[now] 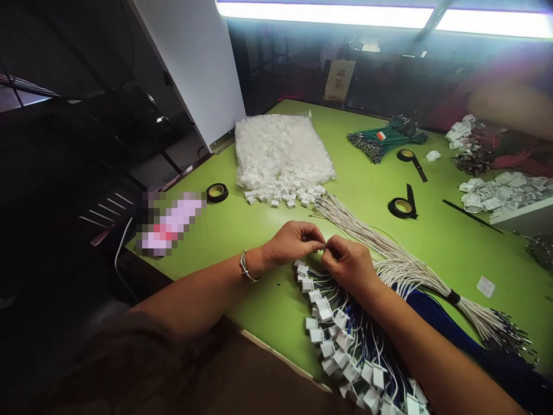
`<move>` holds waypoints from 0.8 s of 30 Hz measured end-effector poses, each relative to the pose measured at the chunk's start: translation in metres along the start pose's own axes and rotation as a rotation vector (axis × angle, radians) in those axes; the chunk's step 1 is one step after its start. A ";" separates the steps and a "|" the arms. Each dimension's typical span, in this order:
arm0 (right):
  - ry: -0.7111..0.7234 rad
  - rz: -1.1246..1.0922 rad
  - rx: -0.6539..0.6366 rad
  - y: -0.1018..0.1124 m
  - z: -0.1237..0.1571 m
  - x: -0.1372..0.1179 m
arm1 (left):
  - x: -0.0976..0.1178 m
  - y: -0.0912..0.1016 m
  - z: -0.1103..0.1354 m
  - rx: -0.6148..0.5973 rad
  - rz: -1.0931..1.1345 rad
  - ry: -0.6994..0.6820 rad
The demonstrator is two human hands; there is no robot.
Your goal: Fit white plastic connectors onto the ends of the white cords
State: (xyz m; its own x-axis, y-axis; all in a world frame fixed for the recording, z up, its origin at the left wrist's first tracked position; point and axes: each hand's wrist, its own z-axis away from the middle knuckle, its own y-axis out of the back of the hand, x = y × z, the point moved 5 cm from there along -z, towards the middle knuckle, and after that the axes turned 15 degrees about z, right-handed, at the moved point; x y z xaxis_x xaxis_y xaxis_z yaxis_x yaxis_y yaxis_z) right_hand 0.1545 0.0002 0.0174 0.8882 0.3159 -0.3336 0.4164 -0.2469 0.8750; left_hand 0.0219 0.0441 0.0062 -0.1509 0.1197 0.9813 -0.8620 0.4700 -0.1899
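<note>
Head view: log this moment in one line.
left hand, right hand: fingertips together, held item unclear | wired white connectors: near right hand | white wire bundle: beyond right hand | plastic bag: behind loose connectors

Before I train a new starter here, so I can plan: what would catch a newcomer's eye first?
The bright light tubes across the top probably come first. Then the left hand and right hand meet mid-picture in a pinch, beside a fan of wired white connectors. Behind them sits a bulging clear bag of white pieces.
</note>
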 end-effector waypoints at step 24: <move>-0.436 -0.268 -0.125 0.032 -0.048 0.077 | -0.001 -0.004 0.004 0.096 0.338 0.097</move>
State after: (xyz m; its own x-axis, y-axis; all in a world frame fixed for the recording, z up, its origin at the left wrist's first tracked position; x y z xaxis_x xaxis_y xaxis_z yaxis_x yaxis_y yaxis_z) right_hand 0.2266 0.0600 0.0367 0.7631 -0.0646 -0.6430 0.6373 -0.0905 0.7653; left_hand 0.0230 0.0386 0.0063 -0.3922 0.3387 0.8552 -0.8136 0.3060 -0.4944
